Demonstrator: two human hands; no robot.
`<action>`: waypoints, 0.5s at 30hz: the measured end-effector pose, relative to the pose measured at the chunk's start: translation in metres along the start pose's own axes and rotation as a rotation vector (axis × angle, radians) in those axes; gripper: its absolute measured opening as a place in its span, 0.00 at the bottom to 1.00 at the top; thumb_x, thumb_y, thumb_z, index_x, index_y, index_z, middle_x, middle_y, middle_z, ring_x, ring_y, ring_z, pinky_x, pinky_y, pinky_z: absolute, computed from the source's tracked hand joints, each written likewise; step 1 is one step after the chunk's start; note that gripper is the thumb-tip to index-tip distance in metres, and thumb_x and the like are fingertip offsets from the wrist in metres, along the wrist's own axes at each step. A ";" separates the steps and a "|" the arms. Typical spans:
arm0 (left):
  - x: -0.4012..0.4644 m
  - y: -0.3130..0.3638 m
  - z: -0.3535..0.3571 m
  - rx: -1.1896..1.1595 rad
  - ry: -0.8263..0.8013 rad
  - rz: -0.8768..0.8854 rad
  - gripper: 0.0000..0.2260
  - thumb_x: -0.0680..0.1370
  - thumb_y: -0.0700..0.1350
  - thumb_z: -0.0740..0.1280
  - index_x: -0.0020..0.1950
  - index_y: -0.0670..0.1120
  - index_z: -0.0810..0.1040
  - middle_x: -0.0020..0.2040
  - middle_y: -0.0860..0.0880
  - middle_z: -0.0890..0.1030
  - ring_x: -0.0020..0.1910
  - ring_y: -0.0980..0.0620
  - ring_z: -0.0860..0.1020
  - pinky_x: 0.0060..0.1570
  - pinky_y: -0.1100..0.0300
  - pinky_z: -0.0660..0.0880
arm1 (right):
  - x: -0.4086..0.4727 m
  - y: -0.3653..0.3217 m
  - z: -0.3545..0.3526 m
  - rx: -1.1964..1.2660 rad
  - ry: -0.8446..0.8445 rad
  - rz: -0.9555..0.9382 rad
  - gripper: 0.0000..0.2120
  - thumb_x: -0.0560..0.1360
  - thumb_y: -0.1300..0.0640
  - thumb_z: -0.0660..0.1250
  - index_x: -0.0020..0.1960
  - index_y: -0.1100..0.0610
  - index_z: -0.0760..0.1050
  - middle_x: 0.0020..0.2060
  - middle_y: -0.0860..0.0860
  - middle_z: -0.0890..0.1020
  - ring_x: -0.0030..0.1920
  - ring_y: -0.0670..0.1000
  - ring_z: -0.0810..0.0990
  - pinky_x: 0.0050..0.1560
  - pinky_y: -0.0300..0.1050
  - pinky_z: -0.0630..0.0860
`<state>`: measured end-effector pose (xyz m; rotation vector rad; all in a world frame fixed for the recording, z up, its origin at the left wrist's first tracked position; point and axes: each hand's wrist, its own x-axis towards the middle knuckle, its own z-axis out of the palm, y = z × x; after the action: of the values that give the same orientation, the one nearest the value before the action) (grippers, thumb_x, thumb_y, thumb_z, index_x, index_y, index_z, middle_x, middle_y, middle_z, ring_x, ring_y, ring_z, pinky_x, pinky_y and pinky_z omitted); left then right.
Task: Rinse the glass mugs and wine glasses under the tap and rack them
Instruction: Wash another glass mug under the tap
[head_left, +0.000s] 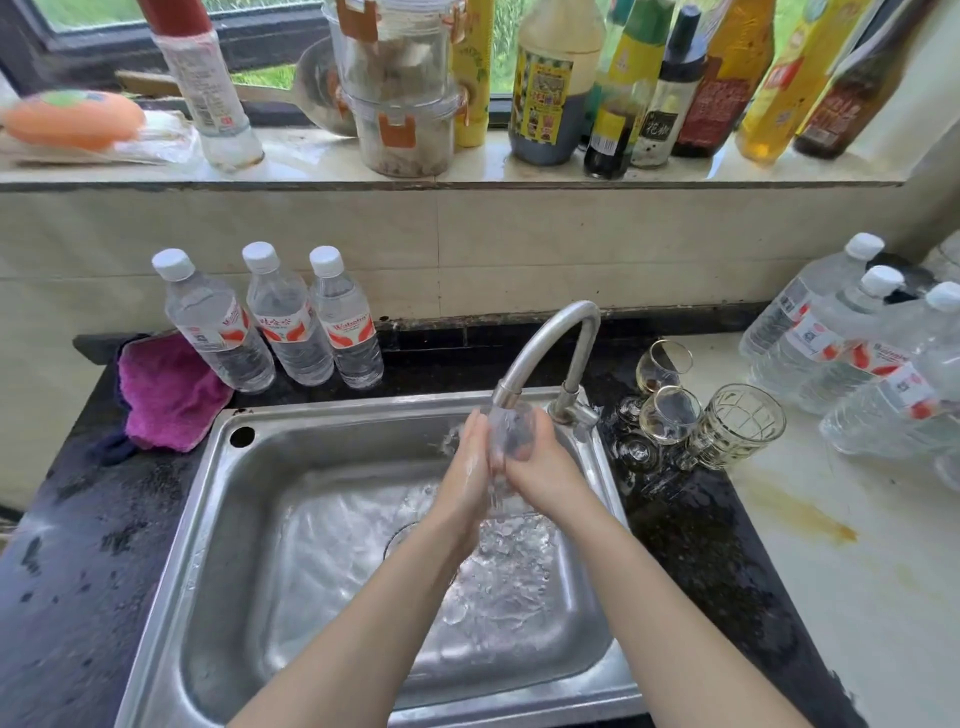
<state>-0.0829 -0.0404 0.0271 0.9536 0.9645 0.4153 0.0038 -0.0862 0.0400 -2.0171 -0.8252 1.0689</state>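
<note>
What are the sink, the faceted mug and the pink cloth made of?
Sink: likely stainless steel, brushed, with dull grey reflections. Faceted mug: clear glass by the look, see-through with thick moulded panels. Pink cloth: soft textile, perhaps microfibre, fuzzy and crumpled.

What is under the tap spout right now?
A clear glass held between the left hand and right hand, water running over it into the sink. The hands hide its lower part.

Home kitchen: sink (208, 519), sauce bottles (649, 88).
</note>
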 end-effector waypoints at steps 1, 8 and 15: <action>-0.001 0.001 0.000 0.040 0.011 0.044 0.21 0.80 0.62 0.52 0.71 0.57 0.66 0.66 0.53 0.75 0.61 0.55 0.76 0.58 0.52 0.74 | -0.001 -0.002 -0.002 0.081 0.027 -0.045 0.29 0.77 0.47 0.62 0.74 0.47 0.54 0.65 0.47 0.74 0.52 0.46 0.80 0.45 0.40 0.76; -0.004 0.004 -0.007 0.042 0.065 -0.044 0.32 0.75 0.71 0.46 0.57 0.54 0.81 0.56 0.49 0.83 0.58 0.48 0.79 0.61 0.44 0.73 | -0.018 0.007 0.019 0.172 0.030 -0.214 0.34 0.77 0.45 0.62 0.77 0.46 0.48 0.73 0.46 0.63 0.73 0.46 0.62 0.71 0.49 0.64; -0.013 -0.006 -0.001 0.291 0.165 0.362 0.29 0.68 0.71 0.53 0.51 0.51 0.77 0.43 0.52 0.82 0.43 0.57 0.80 0.43 0.59 0.75 | -0.006 -0.005 0.007 0.464 0.045 -0.115 0.20 0.81 0.44 0.52 0.64 0.50 0.74 0.60 0.48 0.80 0.62 0.47 0.77 0.65 0.52 0.72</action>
<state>-0.0911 -0.0517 0.0281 1.3845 1.0197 0.6781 -0.0059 -0.0858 0.0440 -1.5793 -0.5945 1.0346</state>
